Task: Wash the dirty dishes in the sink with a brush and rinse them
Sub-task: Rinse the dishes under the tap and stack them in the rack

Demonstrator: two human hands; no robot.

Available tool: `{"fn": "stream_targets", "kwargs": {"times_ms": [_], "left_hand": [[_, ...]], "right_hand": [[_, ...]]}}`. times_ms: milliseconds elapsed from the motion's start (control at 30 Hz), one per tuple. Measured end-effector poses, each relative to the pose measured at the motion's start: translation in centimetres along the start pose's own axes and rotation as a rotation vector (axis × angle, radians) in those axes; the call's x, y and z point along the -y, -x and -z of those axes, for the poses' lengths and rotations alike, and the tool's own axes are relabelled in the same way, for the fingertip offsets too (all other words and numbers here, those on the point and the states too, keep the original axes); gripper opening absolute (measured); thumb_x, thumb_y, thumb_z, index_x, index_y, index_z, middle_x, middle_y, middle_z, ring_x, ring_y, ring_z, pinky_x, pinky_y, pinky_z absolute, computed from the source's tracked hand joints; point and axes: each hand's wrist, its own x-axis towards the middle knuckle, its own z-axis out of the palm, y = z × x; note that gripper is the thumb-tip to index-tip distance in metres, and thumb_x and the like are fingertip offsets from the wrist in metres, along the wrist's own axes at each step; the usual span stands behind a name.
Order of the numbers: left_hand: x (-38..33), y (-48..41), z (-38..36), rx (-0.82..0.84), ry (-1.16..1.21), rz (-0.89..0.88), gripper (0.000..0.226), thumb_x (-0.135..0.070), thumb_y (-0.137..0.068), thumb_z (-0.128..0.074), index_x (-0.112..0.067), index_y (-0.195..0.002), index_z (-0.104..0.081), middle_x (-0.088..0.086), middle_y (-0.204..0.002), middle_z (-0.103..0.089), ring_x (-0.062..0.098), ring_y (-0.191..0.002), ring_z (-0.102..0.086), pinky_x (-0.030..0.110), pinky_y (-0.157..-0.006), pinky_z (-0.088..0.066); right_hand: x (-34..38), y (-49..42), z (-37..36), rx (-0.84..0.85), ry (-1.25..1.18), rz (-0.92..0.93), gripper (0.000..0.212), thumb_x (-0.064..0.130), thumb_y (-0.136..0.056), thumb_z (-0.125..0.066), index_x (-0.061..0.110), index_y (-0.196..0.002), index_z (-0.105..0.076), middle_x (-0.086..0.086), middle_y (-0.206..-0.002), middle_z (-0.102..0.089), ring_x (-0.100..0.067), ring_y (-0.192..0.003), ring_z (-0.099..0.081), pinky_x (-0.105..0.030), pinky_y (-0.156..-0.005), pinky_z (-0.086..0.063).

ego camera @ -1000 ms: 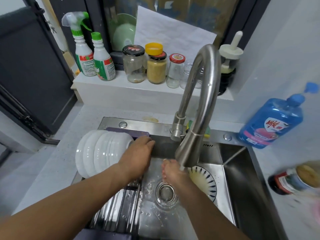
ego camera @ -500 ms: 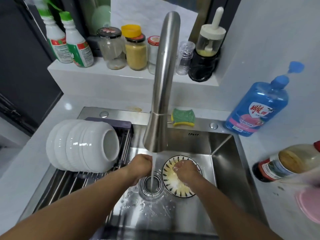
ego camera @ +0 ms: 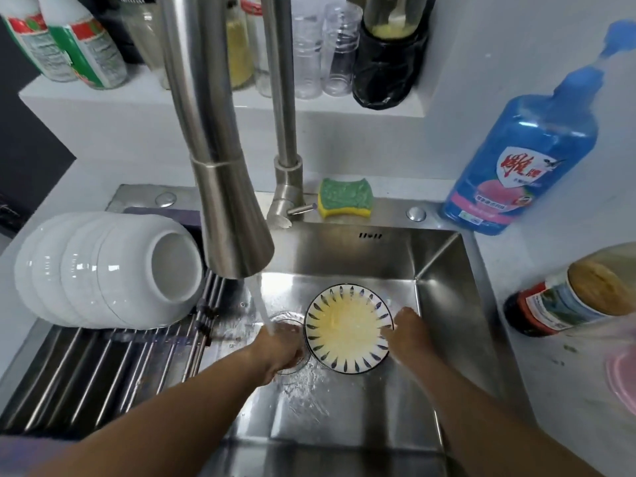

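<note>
A sink (ego camera: pixel 447 304) fills the middle of the view. A plate (ego camera: pixel 347 328) lies flat in it, just right of the drain (ego camera: pixel 287 316). The faucet (ego camera: pixel 234 218) rises from the sink's far rim and arches near, its stream falling onto the left hand (ego camera: pixel 278 349) over the drain. The right hand (ego camera: pixel 402 328) is at the plate's right rim. A sponge (ego camera: pixel 345 197) sits on the far rim, right of the faucet base. A rack (ego camera: pixel 103 373) spans the sink's left part, with stacked bowls (ego camera: pixel 103 270) lying sideways on it. A shelf (ego camera: pixel 103 105) runs behind, carrying bottles (ego camera: pixel 69 39) at left and jars (ego camera: pixel 323 53) further right. On the right counter stand a detergent bottle (ego camera: pixel 523 160), far, and a jar (ego camera: pixel 568 301), nearer.
</note>
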Motion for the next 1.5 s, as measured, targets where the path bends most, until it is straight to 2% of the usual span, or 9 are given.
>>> {"fn": "stream_targets", "kwargs": {"times_ms": [300, 433, 700, 967, 1100, 1167, 1233, 1400, 1500], "left_hand": [[1.4, -3.0, -2.3, -0.047, 0.075, 0.037, 0.008, 0.0, -0.088, -0.075, 0.002, -0.096, -0.077, 0.024, -0.089, -0.077, 0.031, -0.077, -0.067, 0.054, -0.093, -0.055], [2.5, -4.1, -2.5, -0.042, 0.129, 0.067, 0.032, -0.006, -0.082, -0.083, 0.0, -0.11, -0.071, 0.024, -0.09, -0.077, 0.028, -0.07, -0.064, 0.044, -0.071, -0.057], [2.0, -3.1, -2.8, -0.029, 0.158, 0.067, 0.025, 0.012, -0.088, -0.065, -0.003, -0.106, -0.073, 0.025, -0.089, -0.076, 0.017, -0.047, -0.059, 0.023, -0.044, -0.045], [2.1, -2.6, -2.0, 0.021, 0.138, 0.081, 0.039, 0.019, -0.085, -0.054, -0.015, -0.101, -0.064, 0.023, -0.082, -0.069, 0.025, -0.063, -0.055, 0.031, -0.056, -0.044], [2.5, -1.0, -0.6, 0.108, 0.241, 0.095, 0.042, 0.015, -0.087, -0.063, -0.017, -0.112, -0.054, 0.022, -0.111, -0.068, 0.03, -0.085, -0.063, 0.038, -0.073, -0.059], [2.3, 0.3, 0.4, 0.155, 0.283, 0.102, 0.038, 0.003, -0.091, -0.069, -0.016, -0.121, -0.056, 0.026, -0.12, -0.07, 0.032, -0.097, -0.063, 0.044, -0.089, -0.057], [2.0, 1.3, 1.6, 0.163, 0.319, 0.109, 0.036, -0.005, -0.094, -0.069, -0.005, -0.128, -0.058, 0.026, -0.123, -0.068, 0.033, -0.098, -0.064, 0.044, -0.088, -0.059], [1.1, 4.7, 5.0, 0.212, 0.426, 0.085, 0.035, 0.01, -0.098, -0.053, -0.004, -0.13, -0.054, 0.025, -0.113, -0.073, 0.044, -0.104, -0.07, 0.061, -0.099, -0.052], [0.3, 7.2, 6.5, 0.234, 0.442, 0.044, 0.044, 0.019, -0.094, -0.047, -0.007, -0.13, -0.051, 0.026, -0.111, -0.073, 0.049, -0.102, -0.07, 0.065, -0.09, -0.055]], "right_hand": [[-1.8, -1.0, -2.9, 0.06, -0.209, -0.197, 0.031, 0.012, -0.087, -0.074, 0.012, -0.098, -0.045, -0.012, -0.098, -0.062, -0.035, -0.065, -0.072, -0.049, -0.055, -0.062], [-1.4, -0.8, -3.0, 0.053, -0.061, -0.133, 0.025, 0.002, -0.088, -0.052, 0.015, -0.107, -0.042, -0.011, -0.104, -0.061, -0.037, -0.076, -0.07, -0.047, -0.062, -0.063], [0.0, -0.8, -2.2, 0.038, 0.031, -0.098, 0.039, -0.006, -0.085, -0.043, 0.014, -0.119, -0.04, -0.013, -0.108, -0.062, -0.036, -0.084, -0.069, -0.048, -0.072, -0.063], [0.1, -0.9, -0.1, 0.073, -0.128, -0.046, 0.022, 0.003, -0.083, -0.042, 0.023, -0.091, -0.042, -0.009, -0.092, -0.06, -0.034, -0.081, -0.065, -0.052, -0.066, -0.062], [0.1, -0.1, 0.8, 0.117, -0.244, -0.015, 0.03, 0.004, -0.085, -0.049, 0.03, -0.073, -0.04, -0.013, -0.085, -0.057, -0.028, -0.064, -0.056, -0.037, -0.053, -0.05], [1.0, 1.4, 1.5, 0.137, -0.281, -0.017, 0.029, 0.005, -0.087, -0.056, 0.027, -0.074, -0.042, -0.013, -0.085, -0.06, -0.029, -0.066, -0.062, -0.034, -0.052, -0.051], [2.3, 3.1, 2.2, 0.189, -0.344, -0.031, 0.027, 0.002, -0.089, -0.06, 0.02, -0.078, -0.044, -0.015, -0.092, -0.063, -0.037, -0.072, -0.071, -0.041, -0.05, -0.059], [5.9, 7.4, 3.7, 0.326, -0.431, -0.052, 0.023, 0.003, -0.095, -0.059, 0.016, -0.085, -0.044, -0.013, -0.101, -0.064, -0.029, -0.064, -0.07, -0.04, -0.056, -0.062], [7.7, 9.3, 3.7, 0.238, -0.415, -0.013, 0.02, 0.007, -0.093, -0.062, 0.02, -0.086, -0.048, -0.011, -0.098, -0.064, -0.028, -0.068, -0.07, -0.042, -0.06, -0.063]]}}
